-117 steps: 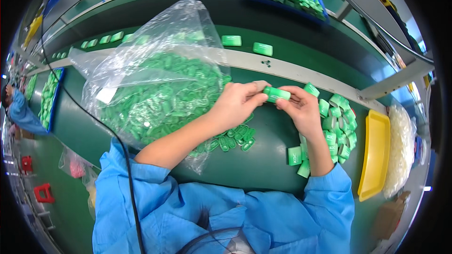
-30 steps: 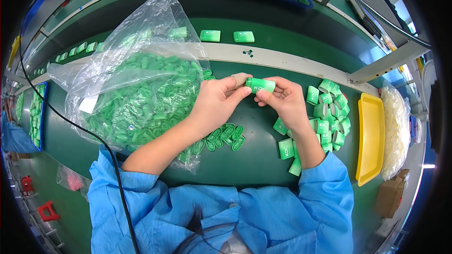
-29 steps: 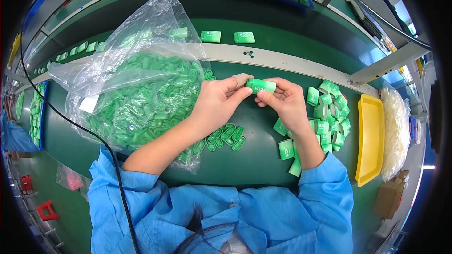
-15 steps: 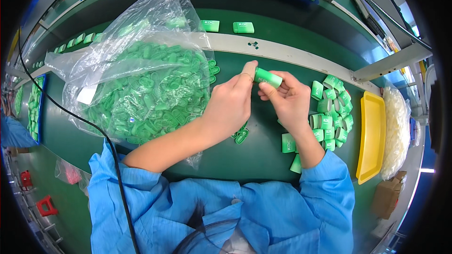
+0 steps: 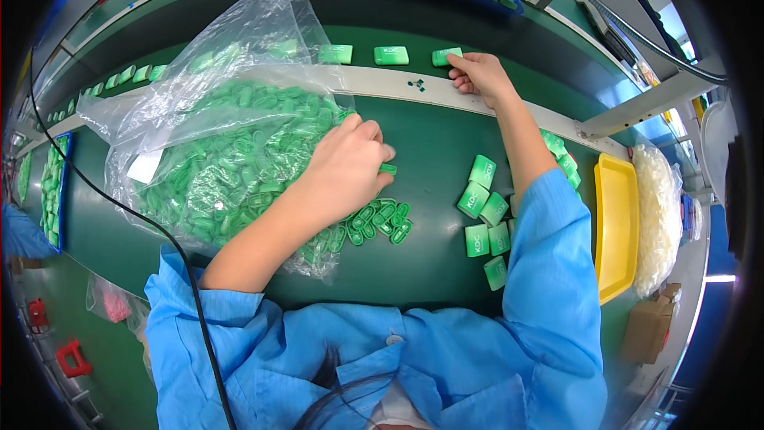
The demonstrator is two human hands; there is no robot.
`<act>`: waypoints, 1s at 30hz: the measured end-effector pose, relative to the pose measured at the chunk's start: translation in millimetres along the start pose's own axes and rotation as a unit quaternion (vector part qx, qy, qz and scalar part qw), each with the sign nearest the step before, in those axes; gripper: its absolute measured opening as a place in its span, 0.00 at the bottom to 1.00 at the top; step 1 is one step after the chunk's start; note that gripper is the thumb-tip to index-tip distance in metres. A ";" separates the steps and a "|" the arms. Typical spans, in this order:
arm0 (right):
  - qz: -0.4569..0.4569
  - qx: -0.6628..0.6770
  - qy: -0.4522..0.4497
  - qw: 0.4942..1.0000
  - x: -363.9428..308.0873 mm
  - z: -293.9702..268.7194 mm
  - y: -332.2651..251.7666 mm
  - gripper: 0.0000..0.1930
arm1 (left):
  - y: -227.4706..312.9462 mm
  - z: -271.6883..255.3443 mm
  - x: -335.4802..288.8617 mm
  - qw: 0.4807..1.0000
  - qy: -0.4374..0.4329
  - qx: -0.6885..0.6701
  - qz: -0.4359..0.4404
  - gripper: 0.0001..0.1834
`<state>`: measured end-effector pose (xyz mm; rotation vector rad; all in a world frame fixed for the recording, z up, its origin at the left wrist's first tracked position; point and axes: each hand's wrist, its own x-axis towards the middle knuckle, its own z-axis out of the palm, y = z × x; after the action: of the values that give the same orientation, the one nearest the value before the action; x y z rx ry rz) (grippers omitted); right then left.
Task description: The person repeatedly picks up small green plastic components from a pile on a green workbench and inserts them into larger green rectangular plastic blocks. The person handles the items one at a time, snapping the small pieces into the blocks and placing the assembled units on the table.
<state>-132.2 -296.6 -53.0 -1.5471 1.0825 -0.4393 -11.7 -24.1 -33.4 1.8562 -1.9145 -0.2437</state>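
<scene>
My right hand [image 5: 482, 78] reaches over the pale rail and pinches the end of a green plastic casing [image 5: 444, 56] at the dark green conveyor belt. Two more casings like it, one of them a casing [image 5: 391, 56] to the left, lie along the belt. My left hand [image 5: 350, 158] is closed beside the clear plastic bag [image 5: 263, 24], with a small green oval cap [image 5: 387, 169] showing between thumb and fingers. Many such caps fill the bag, and a loose cluster of caps [image 5: 374, 219] lies on the table by its mouth.
Several green casings [image 5: 476, 240] lie right of centre, partly hidden by my right arm. Beyond them are a yellow tray [image 5: 614, 227] and a bag of whitish pieces [image 5: 657, 215]. A blue bin [image 5: 509, 5] of casings stands at the back. A black cable [image 5: 119, 189] hangs at left.
My right hand has carried the casing from above the table to the belt. My left hand has let go of it and moved left to the caps by the bag.
</scene>
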 end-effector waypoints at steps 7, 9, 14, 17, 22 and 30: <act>-0.102 -0.275 -0.014 0.956 -81.2 -35.3 -8.2 0.17 | -4.8 24.1 8.5 0.990 0.071 0.023 0.122 0.11; -0.193 -0.397 -0.031 0.897 -122.3 -44.5 2.7 0.15 | 2.7 28.3 12.1 0.991 0.091 -0.037 0.096 0.12; -0.132 -0.403 -0.025 0.905 -164.6 -31.2 14.5 0.13 | 13.0 26.3 22.4 0.980 0.070 -0.184 0.023 0.15; -0.063 -0.166 -0.057 0.983 -164.5 -12.6 0.7 0.14 | 13.5 24.2 24.9 0.975 0.026 -0.220 -0.012 0.17; -0.186 0.084 -0.104 0.973 -151.6 26.5 12.6 0.16 | 18.9 13.7 26.2 0.957 -0.032 -0.259 -0.130 0.18; -0.145 0.164 -0.078 0.973 -147.1 40.7 24.8 0.13 | -4.5 32.4 24.7 0.758 -0.028 -0.630 -0.166 0.16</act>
<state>-185.3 -151.5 -47.1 -1.4180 0.6271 -0.6490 -21.5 -54.7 -58.9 1.1268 -0.8612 -1.3235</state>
